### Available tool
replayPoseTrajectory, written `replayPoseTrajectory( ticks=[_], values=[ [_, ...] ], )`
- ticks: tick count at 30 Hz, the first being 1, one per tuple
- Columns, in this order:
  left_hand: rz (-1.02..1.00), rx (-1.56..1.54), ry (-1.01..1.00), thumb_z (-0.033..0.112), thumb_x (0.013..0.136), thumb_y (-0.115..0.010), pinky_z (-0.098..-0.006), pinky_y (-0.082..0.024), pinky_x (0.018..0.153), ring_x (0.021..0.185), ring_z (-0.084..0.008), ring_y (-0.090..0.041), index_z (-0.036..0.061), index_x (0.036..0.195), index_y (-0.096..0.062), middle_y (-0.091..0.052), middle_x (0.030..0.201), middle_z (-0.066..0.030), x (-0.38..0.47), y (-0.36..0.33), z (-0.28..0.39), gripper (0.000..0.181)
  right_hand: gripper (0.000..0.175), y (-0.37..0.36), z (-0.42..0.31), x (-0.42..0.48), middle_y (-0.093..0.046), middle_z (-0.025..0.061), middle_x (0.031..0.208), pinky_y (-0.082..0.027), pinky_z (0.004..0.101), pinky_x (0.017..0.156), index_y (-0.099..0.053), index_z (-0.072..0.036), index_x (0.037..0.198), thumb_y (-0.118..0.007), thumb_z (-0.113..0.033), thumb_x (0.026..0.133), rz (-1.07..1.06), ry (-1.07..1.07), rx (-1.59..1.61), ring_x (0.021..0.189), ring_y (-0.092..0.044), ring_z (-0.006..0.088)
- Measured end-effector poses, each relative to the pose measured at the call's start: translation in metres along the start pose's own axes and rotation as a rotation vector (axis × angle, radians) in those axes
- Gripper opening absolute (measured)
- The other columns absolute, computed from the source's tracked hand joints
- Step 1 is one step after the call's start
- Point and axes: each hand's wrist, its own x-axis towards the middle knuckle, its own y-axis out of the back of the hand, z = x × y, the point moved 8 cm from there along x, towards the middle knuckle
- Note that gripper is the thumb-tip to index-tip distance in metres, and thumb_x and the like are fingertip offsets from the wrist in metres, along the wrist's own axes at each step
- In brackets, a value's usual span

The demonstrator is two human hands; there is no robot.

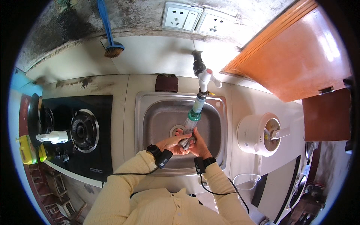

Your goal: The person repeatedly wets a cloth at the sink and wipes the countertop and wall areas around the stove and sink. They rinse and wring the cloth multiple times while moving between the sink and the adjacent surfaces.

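Observation:
Both my hands are over the stainless steel sink (157,115), close below the tap's hose end. My left hand (173,144) and my right hand (200,144) together hold a wet, crumpled grey cloth (185,141). Water streams onto it from the green-ringed spout (194,114) fixed to a white plastic tap (206,78). Part of the drain (175,130) shows behind my fingers. Each wrist wears a black strap with a small black device and a cable.
Left of the sink is a black gas hob (104,135) with a white spray bottle (54,137) and a yellow bottle (28,149). A white electric cooker (258,135) stands on the right counter. A blue-handled brush (112,46) hangs at the wall, near an orange cabinet door (289,56).

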Motion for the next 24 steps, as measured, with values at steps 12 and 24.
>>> replayPoseTrajectory(
  ticks=[12, 24],
  values=[
    [0.459, 1.605, -0.398, 0.035, 0.097, -0.048, -0.0385, -0.046, 0.056, 0.059, -0.0254, -0.058, 0.0032, 0.081, -0.064, -0.059, 0.066, -0.0109, 0.027, 0.044, 0.031, 0.039, 0.012, -0.008, -0.041, 0.03, -0.055, -0.0009, 0.08, -0.046, 0.029, 0.061, -0.056, -0.009, 0.105, -0.05, -0.015, 0.096, 0.298, 0.222, -0.627, 0.071, -0.055, 0.0113],
    [0.121, -0.059, -0.496, 0.011, 0.095, -0.051, -0.0392, -0.049, 0.099, 0.103, -0.0241, -0.062, 0.001, 0.122, -0.053, -0.061, 0.113, -0.0118, 0.038, 0.03, 0.041, 0.029, 0.033, -0.039, -0.124, -0.013, -0.064, 0.0072, 0.116, -0.046, 0.0272, 0.091, -0.056, 0.001, 0.127, -0.055, -0.01, 0.096, 0.273, 0.46, -0.946, 0.105, -0.058, 0.0126]
  ],
)
